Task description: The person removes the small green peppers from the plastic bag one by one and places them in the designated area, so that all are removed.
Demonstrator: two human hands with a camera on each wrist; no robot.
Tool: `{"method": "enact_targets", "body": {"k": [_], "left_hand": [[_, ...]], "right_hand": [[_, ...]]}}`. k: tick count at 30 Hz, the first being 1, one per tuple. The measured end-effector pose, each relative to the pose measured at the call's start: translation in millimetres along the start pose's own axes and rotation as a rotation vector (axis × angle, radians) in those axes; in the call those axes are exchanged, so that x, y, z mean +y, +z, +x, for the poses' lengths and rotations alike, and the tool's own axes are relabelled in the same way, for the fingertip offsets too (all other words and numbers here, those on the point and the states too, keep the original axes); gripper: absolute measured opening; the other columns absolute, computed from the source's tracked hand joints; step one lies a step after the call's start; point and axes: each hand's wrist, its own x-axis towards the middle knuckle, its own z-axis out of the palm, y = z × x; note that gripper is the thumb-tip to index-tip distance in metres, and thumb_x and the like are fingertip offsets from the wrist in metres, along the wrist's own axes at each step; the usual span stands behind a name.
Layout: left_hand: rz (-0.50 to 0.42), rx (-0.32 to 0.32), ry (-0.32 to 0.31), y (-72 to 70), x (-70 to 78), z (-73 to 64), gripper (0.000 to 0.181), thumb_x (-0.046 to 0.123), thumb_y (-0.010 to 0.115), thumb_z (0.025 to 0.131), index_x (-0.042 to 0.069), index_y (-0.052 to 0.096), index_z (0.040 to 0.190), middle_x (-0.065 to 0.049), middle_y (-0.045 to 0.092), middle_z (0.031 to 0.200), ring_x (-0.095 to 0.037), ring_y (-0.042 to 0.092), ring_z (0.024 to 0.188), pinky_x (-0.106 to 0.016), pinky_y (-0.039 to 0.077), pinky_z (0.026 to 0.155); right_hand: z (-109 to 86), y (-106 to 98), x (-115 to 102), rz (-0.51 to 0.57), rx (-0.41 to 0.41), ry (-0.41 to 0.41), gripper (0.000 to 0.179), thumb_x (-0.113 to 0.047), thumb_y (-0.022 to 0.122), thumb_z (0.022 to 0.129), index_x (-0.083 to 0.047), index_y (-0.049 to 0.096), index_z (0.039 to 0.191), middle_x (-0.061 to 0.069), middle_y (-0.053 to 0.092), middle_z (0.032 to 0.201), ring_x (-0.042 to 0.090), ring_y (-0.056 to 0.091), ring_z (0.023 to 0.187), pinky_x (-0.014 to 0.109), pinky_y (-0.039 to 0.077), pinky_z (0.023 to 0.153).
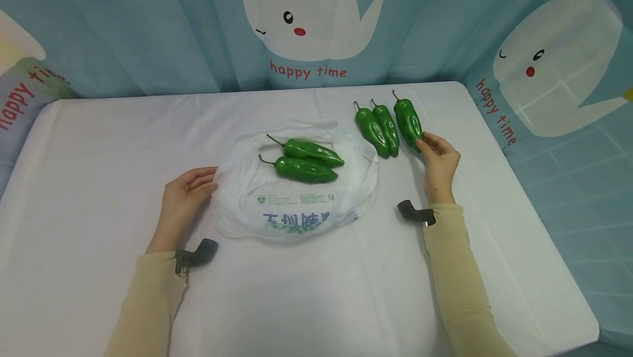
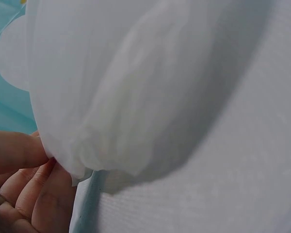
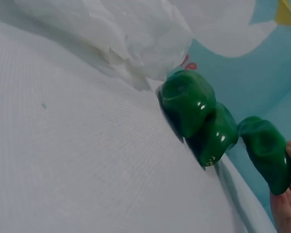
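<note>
My right hand (image 1: 442, 160) pinches the lower tip of a green pepper (image 1: 408, 121) at the right of the table; the right wrist view shows that pepper (image 3: 266, 151) between thumb and fingers. Just left of it lie two more green peppers (image 1: 370, 130) side by side, stems pointing away. A white plastic bag (image 1: 292, 225) with printed lettering is spread in the middle, and two green peppers (image 1: 307, 170) lie on it. My left hand (image 1: 185, 197) pinches the bag's left edge between thumb and fingers, as the left wrist view shows at the bag's rim (image 2: 63, 150).
A white cloth covers the table (image 1: 316, 302). Behind it and along the right side hangs a blue curtain (image 1: 163, 27) with whale prints and red lettering. Dark camera mounts (image 1: 198, 255) sit on both wrists.
</note>
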Motion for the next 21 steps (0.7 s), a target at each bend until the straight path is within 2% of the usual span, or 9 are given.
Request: {"method": "enact_targets", "body": {"k": [8,12,16,21], "left_hand": [[0.016,0.002,0.007,0.9,-2.8,0.8,0.038,0.015,0.065,0.091,-0.002,0.058,0.125,0.014,0.066,0.1,0.007,0.061,0.089,-0.008,0.046,0.078],[0.018,0.0,0.008,0.8,-3.0,0.6,0.039,0.016,0.065,0.091,-0.002,0.058,0.125,0.011,0.066,0.102,0.007,0.061,0.089,-0.008,0.046,0.078],[0.022,-0.001,0.001,0.4,-2.5,0.1,0.04,0.017,0.065,0.091,-0.002,0.058,0.125,0.011,0.066,0.102,0.007,0.061,0.089,-0.008,0.045,0.078],[0.023,0.003,0.001,0.9,-2.6,0.6,0.039,0.016,0.065,0.091,-0.001,0.058,0.125,0.012,0.066,0.101,0.007,0.061,0.089,-0.008,0.046,0.077]], "right_hand": [[1.9,-2.3,4.5,-0.05,-0.004,0.076,0.027,-0.002,0.072,0.082,0.005,0.067,0.107,0.004,0.065,0.094,0.012,0.06,0.086,0.014,0.05,0.072],[2.7,-3.0,7.8,-0.11,-0.014,0.095,0.028,-0.005,0.071,0.084,0.005,0.066,0.11,0.002,0.064,0.094,0.01,0.059,0.088,0.014,0.05,0.074],[4.0,-3.1,9.9,-0.158,-0.046,0.111,0.03,-0.005,0.07,0.085,0.005,0.065,0.112,0.002,0.064,0.096,0.009,0.059,0.089,0.014,0.05,0.076],[4.8,-3.0,10.3,-0.145,-0.097,0.117,0.032,0.001,0.068,0.085,0.007,0.063,0.116,0.007,0.064,0.102,0.01,0.06,0.089,0.014,0.049,0.077]]}}
